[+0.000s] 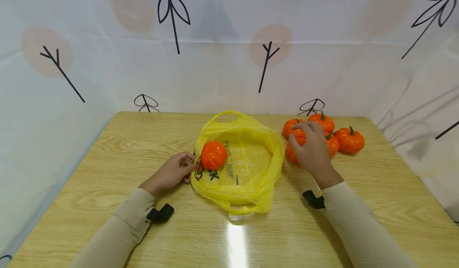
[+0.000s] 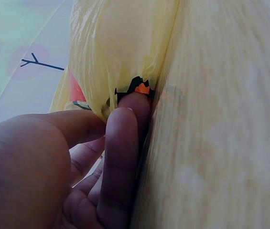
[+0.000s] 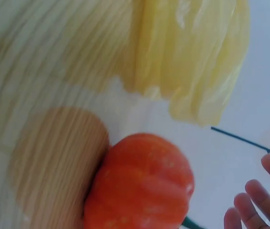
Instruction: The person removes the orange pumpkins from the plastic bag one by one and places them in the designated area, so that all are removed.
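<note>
A yellow plastic bag [image 1: 247,180] lies with its mouth spread wide on the table. One small orange pumpkin [image 1: 214,155] sits inside it, toward the left wall. My left hand [image 1: 173,171] pinches the bag's left side between thumb and fingers, low by the tabletop in the left wrist view. My right hand [image 1: 312,150] hovers over a cluster of several orange pumpkins right of the bag, its fingers loosely bent and holding nothing. In the right wrist view its fingertips [image 3: 256,191] stand apart from the nearest pumpkin [image 3: 142,183], whose green stem points away.
The cluster includes a pumpkin [image 1: 349,140] at its right end and another [image 1: 321,122] at the back. Beneath everything is a wood-grain table [image 1: 150,136]. A white patterned cloth [image 1: 222,72] hangs behind the table's far edge and along both sides.
</note>
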`<state>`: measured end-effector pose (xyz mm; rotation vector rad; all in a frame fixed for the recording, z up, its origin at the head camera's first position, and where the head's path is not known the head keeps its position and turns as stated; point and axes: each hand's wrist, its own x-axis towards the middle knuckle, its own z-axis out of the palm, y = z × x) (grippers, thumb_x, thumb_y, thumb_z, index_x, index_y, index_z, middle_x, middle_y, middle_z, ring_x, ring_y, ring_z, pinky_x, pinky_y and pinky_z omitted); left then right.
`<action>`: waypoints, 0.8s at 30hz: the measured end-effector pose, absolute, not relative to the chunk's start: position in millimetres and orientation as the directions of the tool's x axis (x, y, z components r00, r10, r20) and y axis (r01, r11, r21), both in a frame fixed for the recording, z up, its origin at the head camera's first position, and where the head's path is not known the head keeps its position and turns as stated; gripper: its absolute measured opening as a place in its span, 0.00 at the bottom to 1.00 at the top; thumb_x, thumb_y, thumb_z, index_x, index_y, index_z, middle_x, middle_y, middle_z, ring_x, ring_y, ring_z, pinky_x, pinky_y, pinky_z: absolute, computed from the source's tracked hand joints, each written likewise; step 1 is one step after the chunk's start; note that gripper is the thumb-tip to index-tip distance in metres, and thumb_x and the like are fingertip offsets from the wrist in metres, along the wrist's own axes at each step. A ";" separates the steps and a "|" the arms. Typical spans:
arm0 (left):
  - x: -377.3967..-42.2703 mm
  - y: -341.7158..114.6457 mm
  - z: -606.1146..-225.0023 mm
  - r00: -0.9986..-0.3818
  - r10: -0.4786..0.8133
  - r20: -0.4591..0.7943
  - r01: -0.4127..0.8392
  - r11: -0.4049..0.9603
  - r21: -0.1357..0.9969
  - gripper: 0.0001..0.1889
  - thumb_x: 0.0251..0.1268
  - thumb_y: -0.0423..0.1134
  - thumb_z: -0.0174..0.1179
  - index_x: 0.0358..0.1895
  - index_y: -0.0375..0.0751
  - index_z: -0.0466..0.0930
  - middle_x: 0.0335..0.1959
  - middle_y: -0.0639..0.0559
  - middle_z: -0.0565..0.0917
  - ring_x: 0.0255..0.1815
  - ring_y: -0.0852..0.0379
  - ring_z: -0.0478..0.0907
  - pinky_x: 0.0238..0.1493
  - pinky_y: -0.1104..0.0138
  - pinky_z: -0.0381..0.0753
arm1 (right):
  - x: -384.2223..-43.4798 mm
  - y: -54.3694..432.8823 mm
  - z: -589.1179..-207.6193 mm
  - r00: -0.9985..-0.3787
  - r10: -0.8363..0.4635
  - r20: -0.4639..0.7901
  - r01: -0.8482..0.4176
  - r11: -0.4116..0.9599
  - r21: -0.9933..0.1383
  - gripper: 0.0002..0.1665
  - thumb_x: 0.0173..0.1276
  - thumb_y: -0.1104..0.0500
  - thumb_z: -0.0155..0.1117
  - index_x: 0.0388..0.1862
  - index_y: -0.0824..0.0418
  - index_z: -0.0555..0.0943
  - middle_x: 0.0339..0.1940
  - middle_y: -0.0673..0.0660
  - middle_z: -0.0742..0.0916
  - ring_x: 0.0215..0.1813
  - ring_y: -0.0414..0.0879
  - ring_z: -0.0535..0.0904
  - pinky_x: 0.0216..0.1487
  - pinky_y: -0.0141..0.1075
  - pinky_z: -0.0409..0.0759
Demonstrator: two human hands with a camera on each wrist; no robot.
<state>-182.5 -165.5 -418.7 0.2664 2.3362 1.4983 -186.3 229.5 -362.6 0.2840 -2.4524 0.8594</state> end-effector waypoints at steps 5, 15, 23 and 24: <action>-182.3 -166.3 -418.5 -0.919 0.343 -0.196 -0.038 0.417 0.908 0.12 0.77 0.37 0.54 0.56 0.36 0.71 0.40 0.43 0.79 0.29 0.54 0.76 0.34 0.65 0.84 | -187.0 218.6 -359.1 -0.835 -0.046 0.548 -0.385 0.761 -0.522 0.10 0.71 0.63 0.61 0.47 0.68 0.80 0.53 0.69 0.77 0.60 0.65 0.69 0.54 0.63 0.74; -182.4 -166.0 -418.7 -0.917 0.351 -0.191 -0.033 0.409 0.912 0.11 0.77 0.36 0.54 0.55 0.36 0.71 0.39 0.44 0.79 0.29 0.54 0.76 0.33 0.66 0.84 | -187.6 204.0 -355.7 -0.823 -0.078 0.563 -0.430 0.733 -0.527 0.10 0.70 0.64 0.60 0.48 0.65 0.80 0.55 0.66 0.78 0.58 0.62 0.69 0.52 0.58 0.74; -182.0 -166.1 -417.9 -0.918 0.347 -0.191 -0.033 0.415 0.909 0.11 0.77 0.36 0.54 0.55 0.36 0.71 0.39 0.43 0.79 0.29 0.54 0.75 0.33 0.66 0.83 | -190.6 190.1 -352.8 -0.834 -0.091 0.545 -0.434 0.718 -0.545 0.12 0.71 0.63 0.60 0.50 0.66 0.81 0.54 0.66 0.78 0.51 0.58 0.70 0.46 0.49 0.72; -182.1 -166.1 -417.9 -0.918 0.348 -0.189 -0.031 0.414 0.910 0.11 0.77 0.36 0.54 0.55 0.36 0.71 0.39 0.43 0.79 0.29 0.54 0.75 0.33 0.66 0.83 | -191.1 188.5 -352.7 -0.829 -0.094 0.552 -0.441 0.716 -0.541 0.12 0.70 0.63 0.61 0.50 0.66 0.81 0.54 0.66 0.78 0.50 0.58 0.70 0.46 0.48 0.71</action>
